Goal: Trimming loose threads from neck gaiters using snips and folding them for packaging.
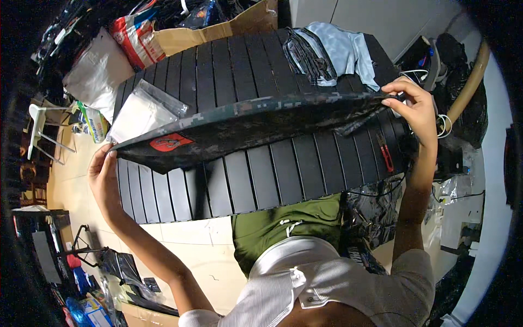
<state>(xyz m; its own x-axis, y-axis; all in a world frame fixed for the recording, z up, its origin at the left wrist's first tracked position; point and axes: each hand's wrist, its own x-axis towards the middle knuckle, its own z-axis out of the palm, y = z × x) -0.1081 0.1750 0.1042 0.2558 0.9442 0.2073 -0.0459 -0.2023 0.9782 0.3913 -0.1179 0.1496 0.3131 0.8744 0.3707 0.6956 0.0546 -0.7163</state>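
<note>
1. A long camouflage-patterned garment (pixel 250 124) is held stretched out above the surface (pixel 256 180), which is black and slatted.
2. The left hand (pixel 103 174) is closed on the garment's left end, just off the surface's left edge, with the fingers wrapped around the fabric.
3. The right hand (pixel 417 106) is closed on the garment's right end, above the surface's right edge, with the fabric pinched between thumb and fingers.
4. A red patch (pixel 170 143) is seen on the garment near its left end.
5. The garment is spread from the left edge to the right edge, tilted so that its right end is nearer the far side.
6. A pile of folded cloth, light blue and dark (pixel 332 54), is laid at the far right corner of the surface.
7. A clear plastic bag with white contents (pixel 143 111) is laid at the far left part of the surface, partly over its edge.
8. Small red-handled snips (pixel 384 152) are laid near the right edge, just beneath the garment's right end.
9. A cardboard box (pixel 218 30) is set beyond the far edge.
</note>
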